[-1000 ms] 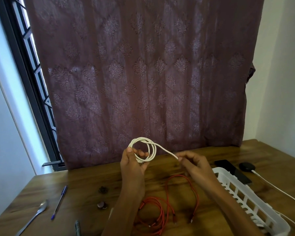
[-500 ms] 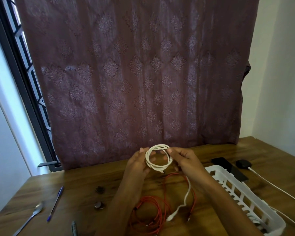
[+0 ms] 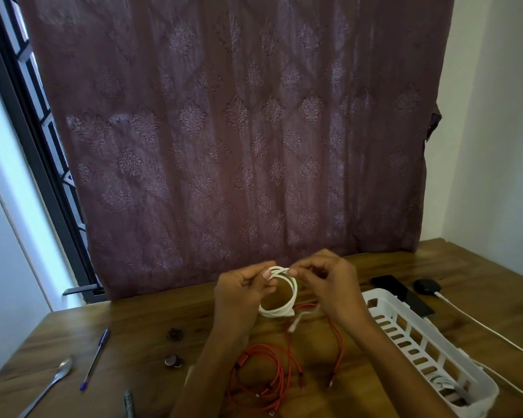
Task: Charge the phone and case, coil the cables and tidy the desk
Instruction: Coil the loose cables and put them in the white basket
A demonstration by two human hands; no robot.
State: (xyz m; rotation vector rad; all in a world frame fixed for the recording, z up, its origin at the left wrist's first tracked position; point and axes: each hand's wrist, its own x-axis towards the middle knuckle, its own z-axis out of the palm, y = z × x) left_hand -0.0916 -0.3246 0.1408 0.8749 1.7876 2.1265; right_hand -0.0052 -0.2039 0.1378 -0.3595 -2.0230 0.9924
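Two hands meet above the desk [image 3: 480,300]; head view only.

Left hand [image 3: 239,292]: thumb and curled fingers pinch the top of the white cable [image 3: 293,297], which is wound into a small coil of several turns. Right hand [image 3: 329,285]: fingers curled, fingertips [image 3: 293,272] pinching the same top arc, just beside the left thumb. Coil hangs upright below both pinches, clear of the wood.

Judged reason for the double grip: one hand holds the turns stacked while the other works the last length round them. Short tail with its plug [image 3: 293,325] dangles under the coil, near the right palm, not yet tucked in.

Orange cable [image 3: 266,378] lies loose and tangled on the desk beneath the wrists, uncoiled. White basket [image 3: 405,339] sits just right of the right forearm, probably the place for finished coils. Something pale lies in its near end; unclear what.

Phone [image 3: 402,294] lies beyond the basket. Dark rounded case [image 3: 426,286] beside it has a white lead running off right, so it is likely charging. Any lead into the phone is not discernible.
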